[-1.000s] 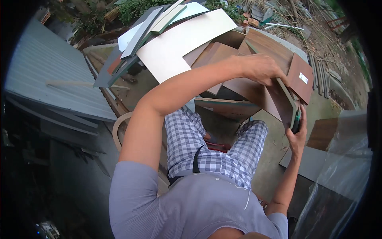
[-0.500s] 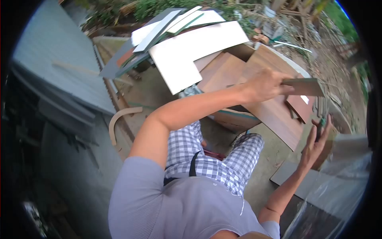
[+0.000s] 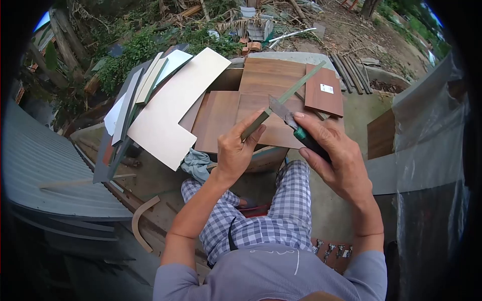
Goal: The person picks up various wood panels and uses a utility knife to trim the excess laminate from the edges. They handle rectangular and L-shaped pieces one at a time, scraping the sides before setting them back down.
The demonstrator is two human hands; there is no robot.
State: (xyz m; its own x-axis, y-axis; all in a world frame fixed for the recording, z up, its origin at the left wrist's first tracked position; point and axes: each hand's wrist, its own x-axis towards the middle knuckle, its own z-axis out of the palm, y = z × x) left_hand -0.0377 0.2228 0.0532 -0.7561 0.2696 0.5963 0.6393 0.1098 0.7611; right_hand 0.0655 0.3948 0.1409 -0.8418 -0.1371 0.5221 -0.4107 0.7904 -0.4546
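My left hand (image 3: pixel 235 154) grips the near end of a narrow board strip (image 3: pixel 301 84), held edge-up with its greenish core showing. The strip slants away to the upper right, above the brown boards. My right hand (image 3: pixel 337 159) is closed around the green and black handle of a knife (image 3: pixel 282 112). Its broad grey blade lies across the strip's edge, just ahead of my left fingers, and appears to touch it. Below are wood-grain boards (image 3: pixel 217 118) and a small reddish-brown panel (image 3: pixel 324 95) with a white label.
White and grey offcuts (image 3: pixel 173 108) are piled at the left, beside a light blue cloth (image 3: pixel 196 163). Corrugated sheeting (image 3: pixel 55 165) stands far left, near a curved wooden piece (image 3: pixel 140 223). Clear plastic sheeting (image 3: pixel 429 150) hangs at the right. Metal hinges (image 3: pixel 329 249) lie near my right arm.
My left hand has drawn the strip back and turned it edge-up. My right hand has come in from the right, bringing the knife to the strip. The view has swung rightward.
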